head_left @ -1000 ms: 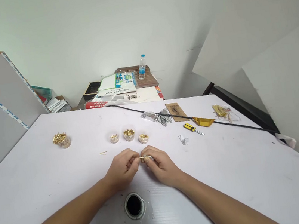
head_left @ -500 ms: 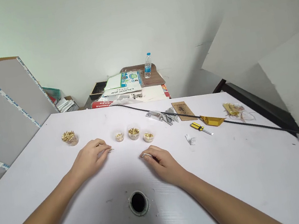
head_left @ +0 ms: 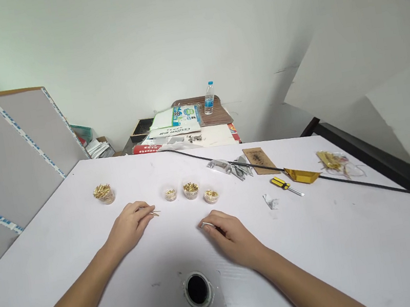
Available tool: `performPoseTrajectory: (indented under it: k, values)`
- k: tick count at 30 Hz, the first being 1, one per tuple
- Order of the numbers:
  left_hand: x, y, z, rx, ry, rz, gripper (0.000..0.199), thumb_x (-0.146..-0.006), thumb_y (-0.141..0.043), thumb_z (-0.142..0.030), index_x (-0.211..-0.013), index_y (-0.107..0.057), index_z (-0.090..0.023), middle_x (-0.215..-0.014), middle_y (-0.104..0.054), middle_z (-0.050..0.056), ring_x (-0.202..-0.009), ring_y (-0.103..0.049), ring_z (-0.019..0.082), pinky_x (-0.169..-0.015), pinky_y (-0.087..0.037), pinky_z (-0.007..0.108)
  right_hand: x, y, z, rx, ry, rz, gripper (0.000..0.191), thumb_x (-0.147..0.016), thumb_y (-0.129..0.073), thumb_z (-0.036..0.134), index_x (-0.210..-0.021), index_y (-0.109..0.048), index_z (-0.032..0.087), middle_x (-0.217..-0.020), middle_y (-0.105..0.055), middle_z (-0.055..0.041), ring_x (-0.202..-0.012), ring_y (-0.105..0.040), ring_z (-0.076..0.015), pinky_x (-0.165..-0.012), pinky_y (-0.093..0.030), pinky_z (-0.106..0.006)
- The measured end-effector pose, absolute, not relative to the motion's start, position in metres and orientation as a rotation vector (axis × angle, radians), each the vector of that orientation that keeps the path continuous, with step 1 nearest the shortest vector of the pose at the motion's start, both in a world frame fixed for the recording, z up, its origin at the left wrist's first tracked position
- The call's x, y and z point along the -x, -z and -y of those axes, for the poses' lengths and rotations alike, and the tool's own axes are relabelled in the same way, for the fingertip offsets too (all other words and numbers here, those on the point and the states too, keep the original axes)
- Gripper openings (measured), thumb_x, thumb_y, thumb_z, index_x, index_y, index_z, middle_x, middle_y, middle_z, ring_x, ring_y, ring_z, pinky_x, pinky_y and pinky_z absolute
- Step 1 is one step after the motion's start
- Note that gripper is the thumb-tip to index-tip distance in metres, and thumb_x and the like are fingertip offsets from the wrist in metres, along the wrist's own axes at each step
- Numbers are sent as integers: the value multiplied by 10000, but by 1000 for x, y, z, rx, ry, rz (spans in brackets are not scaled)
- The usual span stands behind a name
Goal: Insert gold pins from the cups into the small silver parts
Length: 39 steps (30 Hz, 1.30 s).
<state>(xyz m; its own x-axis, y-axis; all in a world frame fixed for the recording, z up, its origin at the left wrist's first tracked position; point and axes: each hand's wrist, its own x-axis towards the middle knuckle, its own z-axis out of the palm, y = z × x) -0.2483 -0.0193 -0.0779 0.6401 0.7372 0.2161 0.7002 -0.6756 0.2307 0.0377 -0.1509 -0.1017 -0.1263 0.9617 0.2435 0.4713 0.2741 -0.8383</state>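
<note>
My left hand (head_left: 133, 226) rests on the white table, fingertips pinched on thin pointed pieces (head_left: 155, 213) like tweezer tips. My right hand (head_left: 229, 232) lies to the right, thumb and fingers closed around a small silvery piece (head_left: 206, 224). Beyond and between the hands stand three small clear cups with brass-coloured bits: a left cup (head_left: 171, 195), a middle cup (head_left: 191, 191) and a right cup (head_left: 211, 196). A fuller cup of longer brass pins (head_left: 104, 194) stands farther left, beyond my left hand.
A round hole (head_left: 197, 290) is near the front edge. To the right lie a yellow screwdriver (head_left: 287, 186), a gold foil piece (head_left: 302, 175), a plastic scrap (head_left: 271, 201), a brown card (head_left: 259, 161) and a bag (head_left: 339, 163). A black cable (head_left: 361, 181) crosses behind. A panel (head_left: 6, 154) stands left.
The camera view has shifted, so everything sits slightly lower and farther right. More of the thin pieces at my left fingertips shows, and their tips look more spread. Both hands stay closed.
</note>
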Motion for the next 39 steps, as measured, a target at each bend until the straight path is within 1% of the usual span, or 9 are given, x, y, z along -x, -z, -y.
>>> performPoseTrajectory:
  k: [3,9,18,22,25,28,31,36,39]
  values:
    - [246,81,19,-2714,-472,-1158,353,-1036,-433,-380,-1210,-712,-253,-1198,-661,58,-1079,-589,225,-926,-509,378,-37,101,151,1326,-774,1750,306,-1035,-422,348,-955,-679,203,-914,-648,-71,-866,-608,-191,-788,-473,-333]
    - [239,85,18,-2692,-549,-1130,293,-1016,-492,-357,-1071,-761,-257,-1096,-715,31,-993,-610,201,-878,-516,361,-37,99,151,1346,-779,1755,322,-1035,-412,365,-936,-673,205,-891,-637,-63,-839,-603,-186,-768,-473,-327]
    - [244,89,14,-2507,-663,-1117,261,-977,-551,-385,-1052,-764,-257,-1094,-734,36,-1029,-649,213,-915,-516,363,-38,102,151,1349,-754,1765,284,-1022,-438,333,-1005,-693,211,-933,-658,-66,-876,-618,-187,-798,-475,-320]
    - [245,79,12,-2305,-887,-1253,262,-957,-547,-379,-1024,-752,-230,-1061,-740,39,-905,-672,186,-777,-530,307,-36,103,151,1384,-780,1740,292,-1000,-479,354,-1141,-700,227,-958,-668,-62,-824,-614,-183,-764,-468,-318]
    - [238,51,7,-2314,-1053,-1295,251,-937,-543,-357,-1002,-737,-211,-1022,-736,42,-778,-636,164,-697,-505,295,-34,104,150,1446,-841,1639,313,-968,-534,416,-1146,-691,212,-821,-632,-35,-685,-553,-166,-646,-430,-295]
    - [218,16,-3,-2579,-850,-1111,258,-951,-511,-323,-1069,-715,-218,-1087,-712,44,-889,-628,183,-792,-512,321,-34,102,149,1476,-895,1550,321,-931,-582,456,-1084,-675,190,-675,-525,13,-616,-481,-150,-580,-375,-269]
    - [189,-9,-15,-2921,-510,-841,216,-920,-550,-293,-939,-755,-228,-1172,-684,54,-1141,-537,269,-1010,-443,438,-38,95,149,1459,-977,1610,263,-915,-606,435,-976,-677,189,-653,-489,28,-605,-445,-132,-559,-339,-248]
    - [146,-17,-42,-3077,-119,-694,155,-822,-633,-186,-798,-784,-217,-1203,-682,70,-1118,-501,313,-971,-421,456,-41,91,155,1466,-1042,1583,245,-910,-617,418,-937,-700,189,-642,-469,28,-605,-434,-128,-548,-324,-239]
    - [126,-19,-51,-3074,-78,-632,168,-847,-617,-208,-855,-785,-199,-1158,-692,78,-1100,-523,297,-973,-407,424,-40,94,158,1459,-980,1574,257,-924,-605,427,-978,-710,199,-674,-484,18,-625,-444,-136,-581,-344,-254]
